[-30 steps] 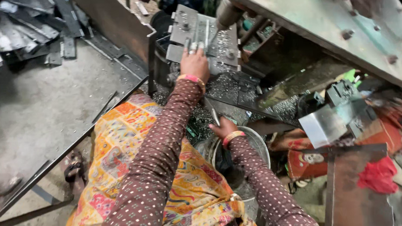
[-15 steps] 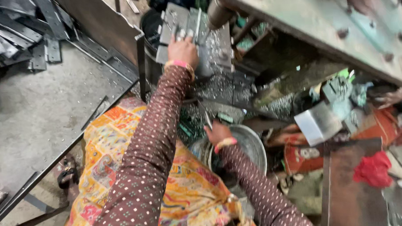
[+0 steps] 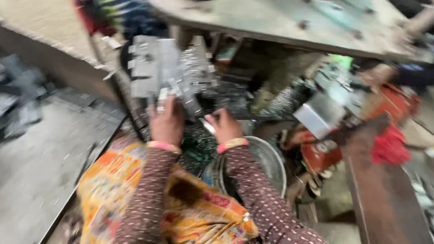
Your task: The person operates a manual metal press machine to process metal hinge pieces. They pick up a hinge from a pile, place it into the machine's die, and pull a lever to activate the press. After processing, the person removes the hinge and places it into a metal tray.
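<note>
The left hand (image 3: 166, 123) gripped small metal pieces (image 3: 170, 92) at the press block (image 3: 150, 66); the right hand (image 3: 225, 126) pinched a thin metal strip (image 3: 207, 125). Fingers best stayed clear of the die.

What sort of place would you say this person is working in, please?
Most likely a small metal-stamping workshop. The left hand rests on a grey metal press block strewn with shiny metal pieces, a round steel bowl sits by the right hand, and a heavy grey bolted steel machine table stretches overhead.
</note>
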